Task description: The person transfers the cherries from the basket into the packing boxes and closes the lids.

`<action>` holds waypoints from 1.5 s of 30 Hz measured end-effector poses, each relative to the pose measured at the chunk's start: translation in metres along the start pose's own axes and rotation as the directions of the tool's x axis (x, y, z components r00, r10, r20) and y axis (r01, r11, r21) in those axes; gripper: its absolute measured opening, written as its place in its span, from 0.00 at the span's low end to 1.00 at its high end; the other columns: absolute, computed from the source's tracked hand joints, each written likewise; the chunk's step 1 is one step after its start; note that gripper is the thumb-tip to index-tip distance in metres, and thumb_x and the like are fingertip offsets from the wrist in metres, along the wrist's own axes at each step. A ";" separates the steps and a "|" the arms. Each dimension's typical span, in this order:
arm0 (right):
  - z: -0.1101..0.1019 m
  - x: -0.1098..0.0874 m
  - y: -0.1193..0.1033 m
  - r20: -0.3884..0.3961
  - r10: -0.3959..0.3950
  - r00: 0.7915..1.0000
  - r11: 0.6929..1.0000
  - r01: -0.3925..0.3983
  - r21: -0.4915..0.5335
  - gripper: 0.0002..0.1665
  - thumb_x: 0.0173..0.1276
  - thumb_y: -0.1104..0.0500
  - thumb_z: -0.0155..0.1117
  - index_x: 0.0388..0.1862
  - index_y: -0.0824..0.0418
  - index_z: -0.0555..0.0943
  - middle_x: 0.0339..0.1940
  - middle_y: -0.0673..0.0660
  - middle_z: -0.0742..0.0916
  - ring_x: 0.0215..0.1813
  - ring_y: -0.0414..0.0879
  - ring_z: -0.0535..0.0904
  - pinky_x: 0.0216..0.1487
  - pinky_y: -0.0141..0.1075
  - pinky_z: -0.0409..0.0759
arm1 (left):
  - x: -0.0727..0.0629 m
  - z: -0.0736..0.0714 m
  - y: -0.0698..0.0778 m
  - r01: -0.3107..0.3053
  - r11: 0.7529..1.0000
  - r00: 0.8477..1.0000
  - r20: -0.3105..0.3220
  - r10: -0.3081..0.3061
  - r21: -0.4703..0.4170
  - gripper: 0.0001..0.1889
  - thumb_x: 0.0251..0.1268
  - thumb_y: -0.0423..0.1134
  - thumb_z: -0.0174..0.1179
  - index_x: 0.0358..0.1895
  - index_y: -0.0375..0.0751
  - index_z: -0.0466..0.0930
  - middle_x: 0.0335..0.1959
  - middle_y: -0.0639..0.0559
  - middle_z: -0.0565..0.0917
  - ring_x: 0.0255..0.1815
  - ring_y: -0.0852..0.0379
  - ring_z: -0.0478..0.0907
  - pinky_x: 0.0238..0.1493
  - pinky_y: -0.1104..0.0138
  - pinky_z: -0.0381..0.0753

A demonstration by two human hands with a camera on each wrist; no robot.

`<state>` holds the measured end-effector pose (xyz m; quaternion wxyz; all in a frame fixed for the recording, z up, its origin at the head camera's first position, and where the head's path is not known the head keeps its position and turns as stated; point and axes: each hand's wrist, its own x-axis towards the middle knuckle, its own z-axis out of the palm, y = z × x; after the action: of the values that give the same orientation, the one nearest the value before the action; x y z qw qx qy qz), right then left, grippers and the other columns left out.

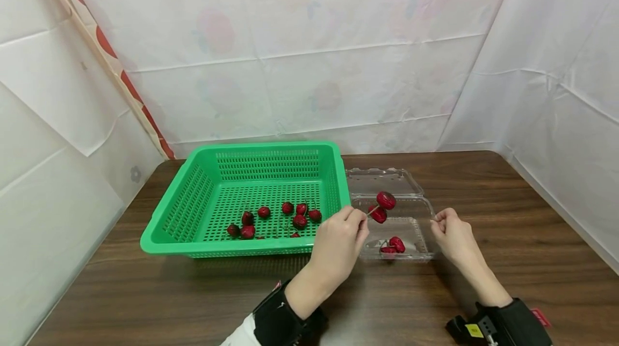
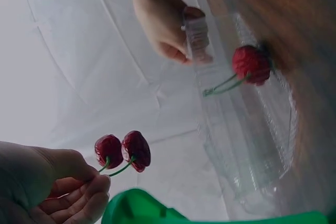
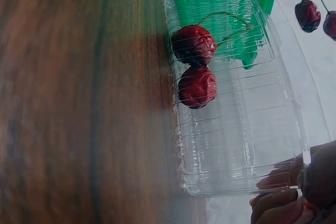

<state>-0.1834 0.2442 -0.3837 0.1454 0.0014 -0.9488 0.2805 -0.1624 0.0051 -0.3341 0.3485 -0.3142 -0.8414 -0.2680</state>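
Observation:
My left hand (image 1: pixel 338 241) pinches the green stems of a pair of dark red cherries (image 1: pixel 386 200), which hang over a clear plastic box (image 1: pixel 416 207). In the left wrist view, the stems of that pair (image 2: pixel 136 150) run in between thumb and fingertips. Another joined pair of cherries (image 1: pixel 396 244) lies inside the box near its front; both show through its wall in the right wrist view (image 3: pixel 194 45). With thumb and fingers, my right hand (image 1: pixel 454 236) grips the box's right rim. The hinged lid (image 1: pixel 382 180) lies folded open behind.
Left of the box stands a green plastic basket (image 1: pixel 166 222) with slotted walls and several cherries (image 1: pixel 247 232) on its floor. Its right wall is close beside the box. Brown wooden table (image 1: pixel 387 303) lies beneath, with white sheeting (image 1: pixel 309 56) behind and at both sides.

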 end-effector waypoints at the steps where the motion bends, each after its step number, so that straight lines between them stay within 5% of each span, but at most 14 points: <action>1: 0.000 0.000 0.000 -0.003 0.001 1.000 1.000 -0.001 0.000 0.07 0.62 0.65 0.50 0.33 0.71 0.68 0.17 0.52 0.72 0.19 0.44 0.67 0.21 0.37 0.67 | 0.000 0.002 0.001 -0.007 1.000 1.000 0.012 0.006 0.018 0.03 0.50 0.28 0.60 0.25 0.38 0.78 0.22 0.52 0.76 0.21 0.62 0.74 0.23 0.75 0.73; 9: -0.001 0.000 -0.001 -0.015 0.001 1.000 1.000 -0.001 0.000 0.07 0.62 0.65 0.51 0.33 0.70 0.68 0.17 0.52 0.72 0.19 0.45 0.68 0.21 0.38 0.67 | -0.001 0.013 0.011 -0.071 0.969 0.990 0.134 0.040 0.235 0.03 0.51 0.32 0.62 0.24 0.39 0.78 0.20 0.53 0.74 0.19 0.62 0.73 0.20 0.77 0.73; 18: -0.001 -0.001 -0.001 -0.001 0.018 1.000 1.000 -0.018 -0.004 0.07 0.62 0.65 0.51 0.33 0.71 0.68 0.18 0.53 0.73 0.20 0.46 0.68 0.22 0.39 0.68 | -0.002 0.030 0.022 -0.178 0.867 0.965 0.257 0.060 0.465 0.07 0.45 0.38 0.68 0.23 0.43 0.78 0.19 0.54 0.74 0.17 0.64 0.71 0.15 0.78 0.69; 26: 0.001 0.000 0.000 -0.013 0.016 1.000 1.000 -0.016 -0.010 0.07 0.61 0.65 0.51 0.32 0.70 0.68 0.18 0.54 0.74 0.20 0.46 0.69 0.23 0.39 0.68 | -0.005 0.042 0.028 -0.182 0.819 0.958 0.286 0.024 0.544 0.10 0.46 0.45 0.67 0.21 0.44 0.79 0.16 0.55 0.72 0.16 0.65 0.69 0.14 0.76 0.68; 45: 0.001 0.000 0.000 -0.016 0.012 1.000 1.000 -0.012 -0.007 0.06 0.61 0.65 0.51 0.33 0.70 0.68 0.17 0.52 0.72 0.20 0.45 0.68 0.23 0.39 0.68 | -0.002 0.059 0.035 -0.102 0.781 0.943 0.310 -0.122 0.616 0.07 0.49 0.38 0.63 0.18 0.45 0.82 0.15 0.54 0.73 0.14 0.63 0.70 0.10 0.73 0.66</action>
<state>-0.1836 0.2434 -0.3840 0.1513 -0.0069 -0.9486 0.2780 -0.1607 0.0672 -0.3640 0.2838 -0.2170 -0.9305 0.0809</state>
